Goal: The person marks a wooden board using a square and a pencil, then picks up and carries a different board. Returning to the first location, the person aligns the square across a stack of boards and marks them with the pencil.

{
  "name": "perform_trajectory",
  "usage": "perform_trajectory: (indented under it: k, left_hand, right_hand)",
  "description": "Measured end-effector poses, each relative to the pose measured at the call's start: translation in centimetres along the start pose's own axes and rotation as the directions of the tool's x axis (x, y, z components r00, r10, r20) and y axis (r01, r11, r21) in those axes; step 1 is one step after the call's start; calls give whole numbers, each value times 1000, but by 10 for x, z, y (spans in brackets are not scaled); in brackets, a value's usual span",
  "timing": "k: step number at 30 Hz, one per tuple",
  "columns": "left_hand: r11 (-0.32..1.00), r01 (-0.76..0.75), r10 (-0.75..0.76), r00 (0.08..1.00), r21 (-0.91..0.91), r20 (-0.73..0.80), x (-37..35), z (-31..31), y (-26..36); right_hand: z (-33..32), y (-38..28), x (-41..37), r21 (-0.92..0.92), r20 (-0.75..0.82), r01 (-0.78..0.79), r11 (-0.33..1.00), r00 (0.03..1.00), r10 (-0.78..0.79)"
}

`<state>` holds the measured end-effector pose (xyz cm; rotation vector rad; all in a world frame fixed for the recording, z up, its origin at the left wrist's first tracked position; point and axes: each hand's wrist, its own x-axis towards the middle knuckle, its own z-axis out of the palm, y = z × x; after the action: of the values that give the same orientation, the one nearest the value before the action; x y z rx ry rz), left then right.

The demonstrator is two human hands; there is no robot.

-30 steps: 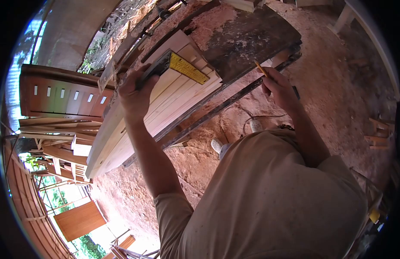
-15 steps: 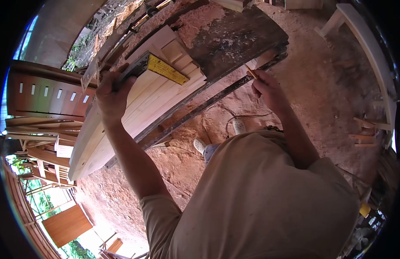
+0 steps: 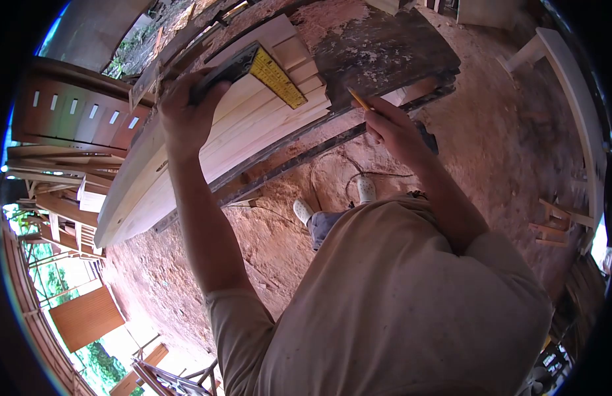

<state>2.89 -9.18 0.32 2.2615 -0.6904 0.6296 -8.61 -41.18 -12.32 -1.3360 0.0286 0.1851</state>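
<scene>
My left hand [image 3: 190, 105] is wrapped around the dark stock of a try square [image 3: 279, 78], whose yellow blade with ruler marks points down to the right. The square overlaps a pale wooden panel [image 3: 253, 122] of joined boards with a curved far-left end. In my right hand [image 3: 393, 129] a pencil [image 3: 360, 100] is pinched, its tip toward the panel's right end and apart from the square. The panel lies on a dark, paint-spotted workbench [image 3: 385, 56].
Sawdust and shavings cover part of the bench. Stacked lumber [image 3: 62, 158] and a brown slatted panel [image 3: 81, 109] stand at the left. A pale wooden frame [image 3: 576, 92] is at the right. A cable [image 3: 385, 175] lies on the dusty floor near my shoes.
My right hand has moved left with the pencil, nearer the square and panel. My left hand still grips the square. The view has shifted slightly.
</scene>
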Motion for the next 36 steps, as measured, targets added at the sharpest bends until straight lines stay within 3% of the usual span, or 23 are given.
perform_trajectory:
  k: [6, 8, 11, 15, 18, 20, 23, 28, 33, 36]
  left_hand:
    - [1000, -24, 24, 1000, -6, -3, 1, 1, -5]
    - [999, -13, 13, 1000, -36, -11, 0, 4, -6]
    - [998, -39, 38, 999, -48, -23, 2, 5, -7]
    - [997, -78, 77, 996, -30, -42, 3, 6, -6]
    - [998, -21, 19, 999, -51, -25, 2, 4, -1]
    - [1000, -12, 11, 1000, -18, -19, 2, 3, 0]
    - [999, -9, 10, 1000, 34, -27, 2, 4, 1]
    - [998, -34, 36, 999, 55, -37, 0, 5, -9]
    - [997, 62, -63, 998, -35, -27, -3, 4, -16]
    - [998, 66, -66, 998, -12, -24, -5, 4, -19]
  right_hand:
    - [39, 0, 35, 27, 94, 66, 997, 993, -68]
    - [50, 4, 44, -151, 80, 90, 984, 994, -79]
    - [65, 21, 56, -101, 20, 163, 982, 987, -162]
    - [79, 9, 53, -120, -40, 145, 982, 988, -151]
    - [81, 12, 56, -183, -60, 138, 973, 987, -151]
    - [80, 18, 59, -355, -63, 252, 900, 954, -292]
    - [83, 13, 58, -353, -70, 276, 894, 945, -319]
    - [87, 4, 54, -383, -98, 248, 890, 947, -306]
    - [83, 1, 53, -447, -122, 194, 873, 954, -274]
    - [82, -7, 50, -385, -74, 229, 894, 958, -278]
